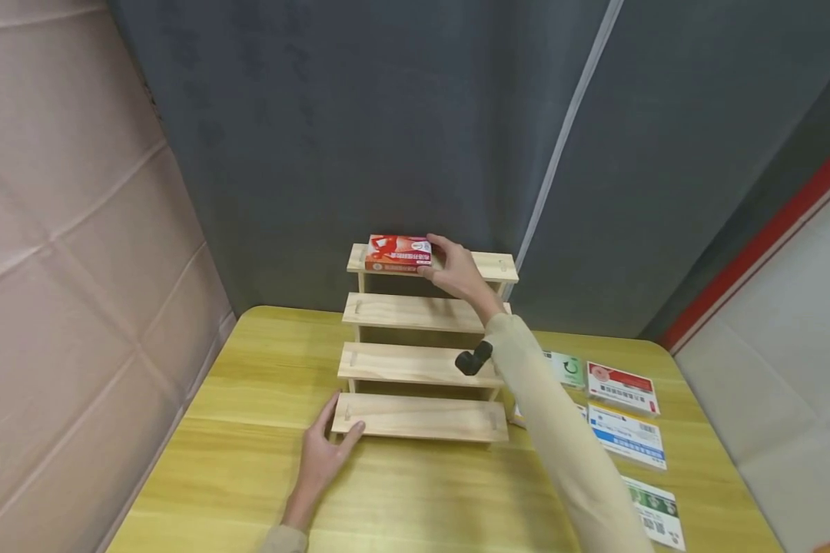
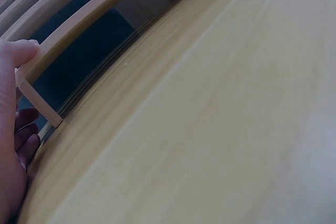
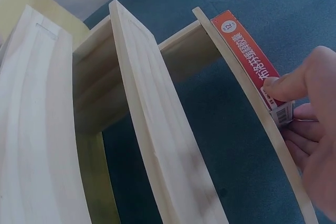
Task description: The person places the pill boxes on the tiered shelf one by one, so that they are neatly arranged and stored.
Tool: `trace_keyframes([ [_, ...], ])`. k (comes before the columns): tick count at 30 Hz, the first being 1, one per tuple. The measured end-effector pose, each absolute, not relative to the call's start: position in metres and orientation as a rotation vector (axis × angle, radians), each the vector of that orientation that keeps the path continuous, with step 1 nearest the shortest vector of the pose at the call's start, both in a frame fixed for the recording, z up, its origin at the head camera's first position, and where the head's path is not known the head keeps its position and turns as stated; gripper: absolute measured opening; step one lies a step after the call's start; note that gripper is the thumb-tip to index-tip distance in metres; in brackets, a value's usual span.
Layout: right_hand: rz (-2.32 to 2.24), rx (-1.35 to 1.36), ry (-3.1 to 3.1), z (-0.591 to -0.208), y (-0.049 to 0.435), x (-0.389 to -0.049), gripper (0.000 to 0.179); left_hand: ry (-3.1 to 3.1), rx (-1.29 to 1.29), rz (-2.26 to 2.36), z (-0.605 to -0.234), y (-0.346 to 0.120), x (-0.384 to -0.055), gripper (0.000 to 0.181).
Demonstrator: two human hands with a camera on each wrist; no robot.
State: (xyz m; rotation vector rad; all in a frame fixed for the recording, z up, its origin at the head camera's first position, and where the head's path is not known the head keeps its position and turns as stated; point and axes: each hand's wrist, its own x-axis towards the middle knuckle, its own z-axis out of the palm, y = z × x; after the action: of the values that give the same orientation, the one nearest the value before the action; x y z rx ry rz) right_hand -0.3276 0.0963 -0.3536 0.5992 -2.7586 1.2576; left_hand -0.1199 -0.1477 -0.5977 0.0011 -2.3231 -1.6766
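Note:
A red medicine box lies flat on the left part of the top tier of a stepped wooden rack. My right hand grips the box at its right end, thumb on the near side. In the right wrist view, the thumb presses the red box while the other fingers curl behind its end. My left hand holds the left end of the rack's lowest tier. Seen from the left wrist, its thumb lies on the board and its fingers bend round the side.
Several medicine boxes lie on the yellow wooden table to the right, among them a red-and-white box, a blue-and-white box and a green-and-white box. My right sleeve partly covers others. A dark grey curtain hangs behind the rack.

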Motion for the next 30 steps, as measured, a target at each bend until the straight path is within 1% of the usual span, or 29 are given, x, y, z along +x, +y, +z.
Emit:
trace_keyframes([
  [5,1.278,0.589,-2.756,-0.355,0.099,-0.327,0.072,-2.335,-0.005,-1.655,-0.598,-0.147,-0.121,0.077],
  [14,1.257,0.588,-2.778,-0.355,0.107,-0.324,0.078,-2.362,-0.005,-1.635,-0.600,-0.148,-0.119,0.077],
  [30,1.349,0.547,-2.776,-0.348,0.140,-0.307,0.075,-2.357,-0.004,-1.640,-0.597,-0.156,-0.121,0.078],
])
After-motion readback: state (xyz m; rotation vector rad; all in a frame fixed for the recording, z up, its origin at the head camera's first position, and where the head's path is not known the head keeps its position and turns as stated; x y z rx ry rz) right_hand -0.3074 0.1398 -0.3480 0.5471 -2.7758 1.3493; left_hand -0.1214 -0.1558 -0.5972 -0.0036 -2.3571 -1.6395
